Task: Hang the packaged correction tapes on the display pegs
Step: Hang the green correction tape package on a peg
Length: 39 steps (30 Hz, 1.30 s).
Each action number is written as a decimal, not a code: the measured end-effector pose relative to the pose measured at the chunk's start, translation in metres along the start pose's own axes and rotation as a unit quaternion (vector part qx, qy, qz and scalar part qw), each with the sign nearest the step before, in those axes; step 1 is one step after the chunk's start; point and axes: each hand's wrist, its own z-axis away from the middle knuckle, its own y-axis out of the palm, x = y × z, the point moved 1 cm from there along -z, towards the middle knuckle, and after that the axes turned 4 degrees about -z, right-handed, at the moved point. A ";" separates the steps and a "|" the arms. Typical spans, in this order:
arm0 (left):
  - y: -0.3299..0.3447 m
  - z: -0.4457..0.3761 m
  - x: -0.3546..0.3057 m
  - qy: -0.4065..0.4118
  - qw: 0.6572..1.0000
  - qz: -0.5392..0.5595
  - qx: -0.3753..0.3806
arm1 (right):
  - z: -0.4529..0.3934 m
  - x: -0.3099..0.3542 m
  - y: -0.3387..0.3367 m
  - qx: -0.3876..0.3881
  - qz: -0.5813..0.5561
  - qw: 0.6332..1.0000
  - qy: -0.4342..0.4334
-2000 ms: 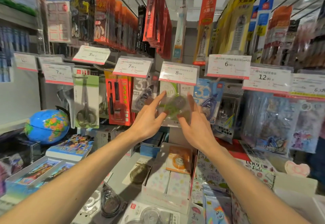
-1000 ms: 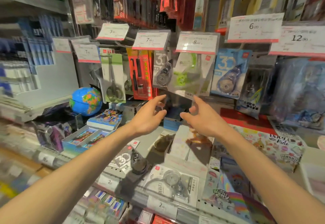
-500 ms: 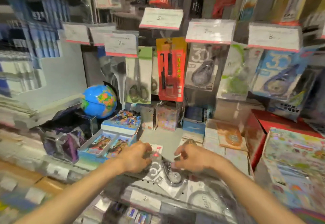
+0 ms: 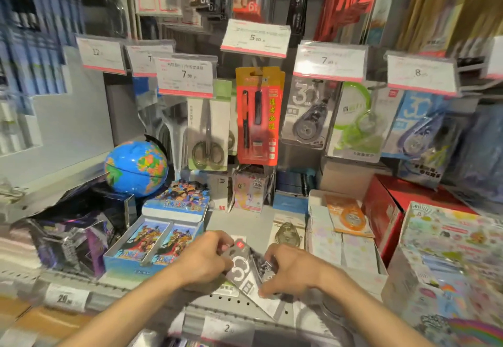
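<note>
A grey packaged correction tape [image 4: 245,270] lies on the grey shelf [image 4: 245,221] near its front edge. My left hand [image 4: 206,259] grips its left side and my right hand [image 4: 288,270] grips its right side. Above, on the pegs, hang a grey correction tape pack [image 4: 309,118], a green one [image 4: 353,123] and a blue one [image 4: 419,126]. Another clear pack [image 4: 287,233] lies flat on the shelf behind my right hand.
A globe [image 4: 136,168] and card boxes [image 4: 160,237] stand left. Scissors [image 4: 208,129] and a red pen pack [image 4: 258,115] hang left of the tapes. A white box holding an orange tape pack [image 4: 348,218] and red boxes [image 4: 386,210] are right.
Both hands dropped from the green hanging pack on the peg down to the shelf, and now grip the grey pack there. My view swung down and left.
</note>
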 end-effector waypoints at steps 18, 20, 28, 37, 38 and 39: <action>-0.097 -0.029 -0.118 0.160 0.928 0.283 -0.180 | 0.044 -0.010 -0.099 -0.277 -0.379 0.875 -0.114; -0.102 -0.030 -0.134 0.184 0.925 0.281 -0.177 | 0.052 -0.018 -0.109 -0.280 -0.416 0.855 -0.132; -0.113 -0.020 -0.181 0.276 0.907 0.145 -0.282 | 0.079 -0.034 -0.137 -0.369 -0.437 0.798 -0.189; -0.125 -0.016 -0.194 0.321 0.875 0.113 -0.344 | 0.078 -0.021 -0.162 -0.429 -0.434 0.765 -0.207; -0.126 -0.017 -0.195 0.320 0.877 0.113 -0.341 | 0.076 -0.018 -0.165 -0.430 -0.436 0.763 -0.205; -0.126 -0.017 -0.195 0.319 0.878 0.113 -0.338 | 0.073 -0.016 -0.167 -0.431 -0.439 0.761 -0.206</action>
